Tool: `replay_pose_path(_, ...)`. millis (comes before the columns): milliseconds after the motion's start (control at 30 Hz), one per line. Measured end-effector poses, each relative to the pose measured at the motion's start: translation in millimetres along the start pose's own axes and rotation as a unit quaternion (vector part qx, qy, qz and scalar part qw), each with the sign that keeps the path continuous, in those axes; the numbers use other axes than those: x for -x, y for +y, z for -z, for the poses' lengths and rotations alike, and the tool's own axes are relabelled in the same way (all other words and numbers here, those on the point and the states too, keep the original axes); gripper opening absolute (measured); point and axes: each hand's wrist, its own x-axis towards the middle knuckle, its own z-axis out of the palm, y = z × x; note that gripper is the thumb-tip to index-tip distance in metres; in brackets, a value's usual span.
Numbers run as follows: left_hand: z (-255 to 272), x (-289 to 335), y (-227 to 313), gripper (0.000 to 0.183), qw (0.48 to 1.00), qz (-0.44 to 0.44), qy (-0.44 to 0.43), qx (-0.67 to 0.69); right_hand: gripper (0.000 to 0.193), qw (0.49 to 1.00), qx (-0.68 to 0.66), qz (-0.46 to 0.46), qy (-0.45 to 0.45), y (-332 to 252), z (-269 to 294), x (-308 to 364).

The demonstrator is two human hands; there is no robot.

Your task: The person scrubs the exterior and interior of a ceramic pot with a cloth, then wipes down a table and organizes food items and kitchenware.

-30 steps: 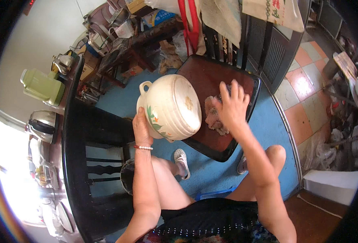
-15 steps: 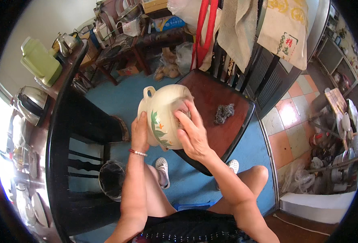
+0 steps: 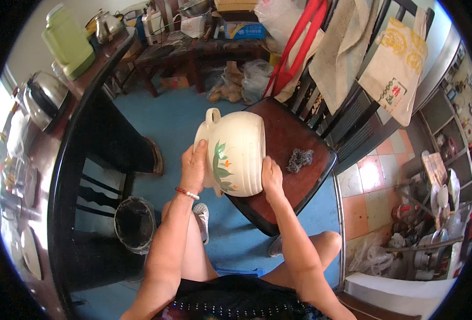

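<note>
Against the chair's (image 3: 286, 125) near-left edge, our left hand (image 3: 193, 166) grips a cream pot (image 3: 244, 152) tipped sideways, loop handle (image 3: 214, 110) up, green leaves (image 3: 222, 173) and orange flowers (image 3: 226, 164) on its side. Our right hand (image 3: 271, 177) meets its base; fingers hidden, we cannot tell its grasp.

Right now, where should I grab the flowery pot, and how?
Probably by its loop handle, from the far side: it juts out clear of the left hand and right hand. The pot is tipped sideways, so support it underneath too.
</note>
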Motion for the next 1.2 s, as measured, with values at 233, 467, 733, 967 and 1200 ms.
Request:
replay_pose_path(233,-14,7,21,0.042,0.989,-0.049,-0.023,-0.139,0.051,0.906,-0.357,-0.171,-0.149,-34,38,90)
replay_pose_path(467,-44,29,31,0.034,0.854,-0.323,-0.157,-0.377,0.041,0.955,-0.294,-0.006,-0.04,-36,82,101)
replay_pose_path(733,-72,67,21,0.032,0.698,-0.395,-0.26,-0.538,0.036,0.951,-0.305,-0.05,-0.01,-5,103,113)
replay_pose_path(967,-87,78,9,0.028,0.649,-0.423,-0.309,-0.552,0.036,0.939,-0.342,-0.025,-0.018,17,128,120)
replay_pose_path(1200,-95,83,8,0.027,0.618,-0.377,-0.359,-0.589,0.038,0.934,-0.338,-0.074,0.089,2,144,128)
